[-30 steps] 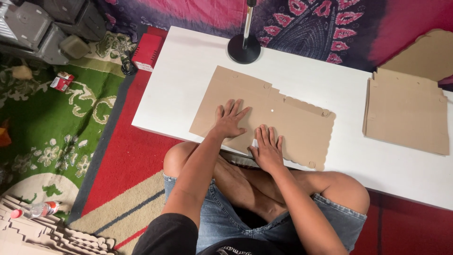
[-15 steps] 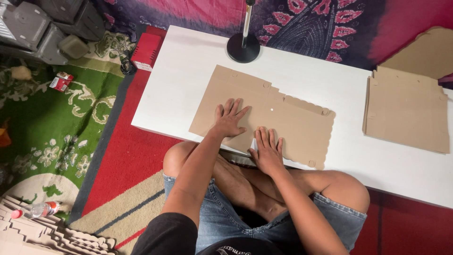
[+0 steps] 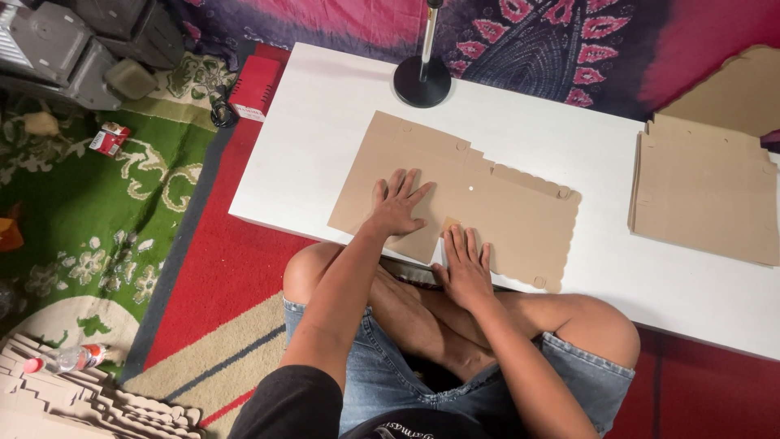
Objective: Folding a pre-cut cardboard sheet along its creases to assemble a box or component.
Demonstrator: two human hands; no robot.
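A flat, die-cut brown cardboard sheet [image 3: 496,203] lies on the low white table [image 3: 325,114] in front of me. My left hand [image 3: 396,205] presses flat on the sheet's left half, fingers spread. My right hand [image 3: 465,264] rests palm down at the sheet's near edge, fingers together, at the table's front edge. Neither hand grips anything. I sit cross-legged, knees under the table edge.
A stack of similar cardboard sheets [image 3: 703,191] lies at the table's right. A black round lamp base [image 3: 422,81] with a pole stands at the back. A red box [image 3: 256,85], a bottle [image 3: 69,358] and folded cardboard [image 3: 73,402] lie on the patterned carpet to the left.
Both hands stay pressed on the cardboard sheet; no clear movement shows between the frames.
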